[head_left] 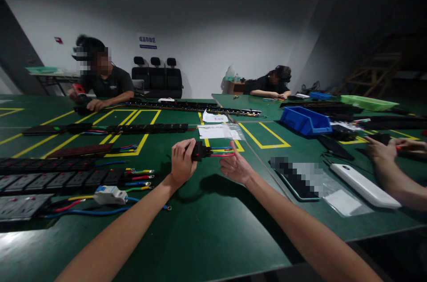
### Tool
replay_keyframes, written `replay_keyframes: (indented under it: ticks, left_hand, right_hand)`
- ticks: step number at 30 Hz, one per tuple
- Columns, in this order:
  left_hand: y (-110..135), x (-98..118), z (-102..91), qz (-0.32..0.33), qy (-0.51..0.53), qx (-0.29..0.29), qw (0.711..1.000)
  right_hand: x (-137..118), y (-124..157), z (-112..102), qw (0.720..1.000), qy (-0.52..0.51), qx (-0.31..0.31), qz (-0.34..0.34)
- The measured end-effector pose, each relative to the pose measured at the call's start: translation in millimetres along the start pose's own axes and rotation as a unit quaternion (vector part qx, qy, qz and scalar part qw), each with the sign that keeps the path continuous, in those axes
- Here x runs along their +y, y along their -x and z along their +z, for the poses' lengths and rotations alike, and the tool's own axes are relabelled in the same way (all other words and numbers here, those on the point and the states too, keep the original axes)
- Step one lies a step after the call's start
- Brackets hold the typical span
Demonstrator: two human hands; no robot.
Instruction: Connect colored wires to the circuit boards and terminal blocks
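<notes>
My left hand [183, 161] is wrapped around a small black plug-like block [199, 151], held above the green table [213, 233]. Blue, green and red wires [221, 152] run from the block's right side to my right hand [236, 167]. The fingers of that hand are curled at the wire ends, with one finger raised along them. The exact grip on each wire is partly hidden. To the left lie black socket strips [43, 180] with coloured leads and ring terminals, and a white breaker [110, 195] on thick wires.
Ahead lie paper sheets [213, 131] and a long black strip [147, 128]. On the right are a blue bin [305, 121], a phone [295, 179], a white device [363, 185] and a co-worker's hands [383, 153]. Across the table, a person [103, 82] holds a red tool; another person [270, 84] leans over.
</notes>
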State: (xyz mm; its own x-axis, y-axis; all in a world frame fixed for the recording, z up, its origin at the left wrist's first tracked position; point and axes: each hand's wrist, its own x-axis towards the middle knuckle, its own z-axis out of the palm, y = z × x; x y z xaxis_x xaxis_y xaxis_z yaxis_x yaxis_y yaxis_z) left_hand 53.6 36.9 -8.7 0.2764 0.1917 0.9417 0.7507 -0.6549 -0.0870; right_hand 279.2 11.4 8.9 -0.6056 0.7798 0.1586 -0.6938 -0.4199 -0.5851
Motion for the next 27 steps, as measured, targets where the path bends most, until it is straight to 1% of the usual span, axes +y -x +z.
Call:
replay_keyframes:
  ticks: [7,14,17,19,22,24,27]
  left_hand:
    - [-0.1,0.9,0.0,0.0,0.006,0.0,1.0]
    - [-1.0,1.5,-0.3,0.006,-0.002,0.002,1.0]
    - [-0.5,1.2,0.5,-0.003,-0.006,-0.006,1.0]
    - [-0.4,1.0,1.9,-0.019,-0.018,-0.015,1.0]
    - [-1.0,0.3,4.0,-0.048,-0.044,-0.034,0.997]
    - [-1.9,-0.6,4.7,-0.061,-0.056,-0.049,0.995]
    - [-2.5,-2.3,4.8,-0.063,-0.064,-0.067,0.994]
  right_hand:
    - [2.6,0.0,-1.6,1.0,-0.004,0.009,0.016]
    - [2.6,0.9,-1.6,1.0,0.002,0.029,0.012]
    - [0.1,-0.1,-1.9,0.999,-0.002,0.043,0.007]
    - [-4.0,-1.1,-2.8,0.998,-0.009,0.057,-0.012]
    - [-13.1,-1.6,-8.2,0.994,-0.015,0.082,-0.066]
    - [-19.9,-0.8,-16.0,0.991,-0.011,0.093,-0.093]
    - [-28.2,0.9,-31.7,0.988,0.003,0.11,-0.106]
